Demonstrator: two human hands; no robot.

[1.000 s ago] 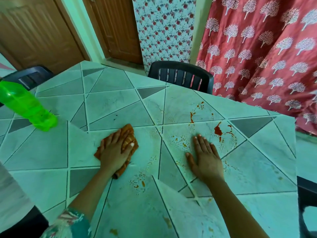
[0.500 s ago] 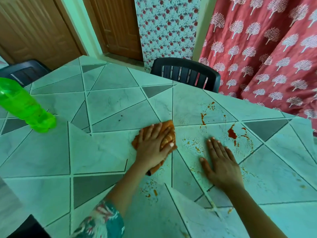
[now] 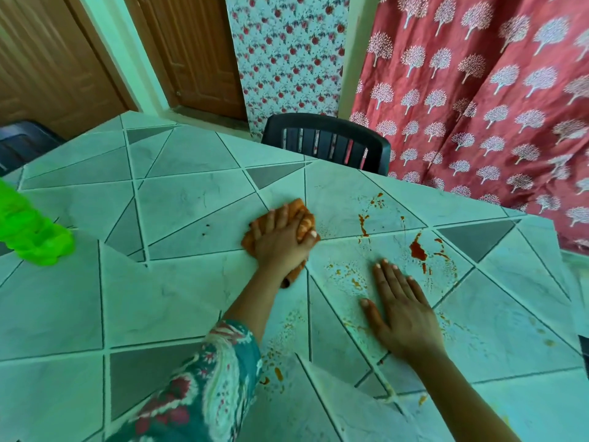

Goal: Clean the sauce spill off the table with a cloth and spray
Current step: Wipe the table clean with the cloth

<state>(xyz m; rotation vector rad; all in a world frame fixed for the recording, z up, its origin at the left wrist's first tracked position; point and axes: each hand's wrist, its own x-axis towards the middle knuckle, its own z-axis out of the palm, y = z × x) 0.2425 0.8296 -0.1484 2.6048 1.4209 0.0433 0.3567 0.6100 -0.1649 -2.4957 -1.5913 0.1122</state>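
Note:
My left hand [image 3: 283, 239] presses down on a bunched orange cloth [image 3: 304, 215] in the middle of the tiled-pattern table [image 3: 191, 193]. Its fingers lie over the cloth and the thumb points right. A red sauce spill [image 3: 417, 250] lies just right of the cloth, with streaks [image 3: 363, 226] and small orange specks [image 3: 352, 277] spread toward me. My right hand [image 3: 401, 311] lies flat on the table among the specks, fingers straight. A green spray bottle [image 3: 32, 231] stands at the left edge, only partly in view.
A black plastic chair [image 3: 325, 141] stands behind the table's far edge, and a dark chair [image 3: 22, 145] at the far left. A red patterned curtain [image 3: 478, 90] hangs at the right. More sauce drops [image 3: 279, 373] lie near my left sleeve.
My left hand has slid the cloth to the right and away from me, closer to the red sauce. My right hand has stayed flat on the table.

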